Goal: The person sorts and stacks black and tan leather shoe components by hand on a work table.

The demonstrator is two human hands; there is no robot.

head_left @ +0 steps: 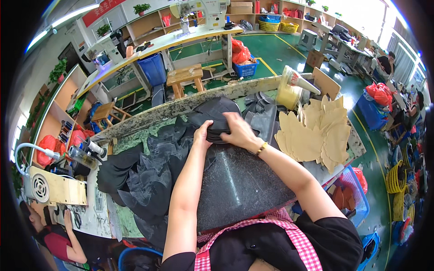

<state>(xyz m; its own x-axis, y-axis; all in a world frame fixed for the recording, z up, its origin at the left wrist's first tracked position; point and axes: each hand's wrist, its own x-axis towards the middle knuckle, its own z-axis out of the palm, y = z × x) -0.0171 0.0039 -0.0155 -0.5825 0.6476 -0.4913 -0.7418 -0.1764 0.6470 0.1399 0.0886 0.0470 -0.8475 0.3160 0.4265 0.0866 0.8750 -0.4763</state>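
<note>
A stack of thin black cut pieces (216, 113), like leather or synthetic sheet, is between my two hands at the far edge of a dark slab (239, 180). My left hand (202, 134) is closed on the stack's left near edge, thumb on top. From the right, my right hand (240, 132) grips the stack, its fingers slightly blurred over the top and its thumb at the near side. Loose black pieces (153, 167) lie heaped left of the slab, some with a pale, dusty surface. To the right is a pile of tan cut pieces (314, 131).
A yellowish cylindrical container (289, 92) stands behind the tan pile. A raised ledge (149, 115) borders the bench's far side. A boxy machine (56, 185) with a hose stands at left, near another person's arm (74, 239). A blue basket (359, 194) sits at right.
</note>
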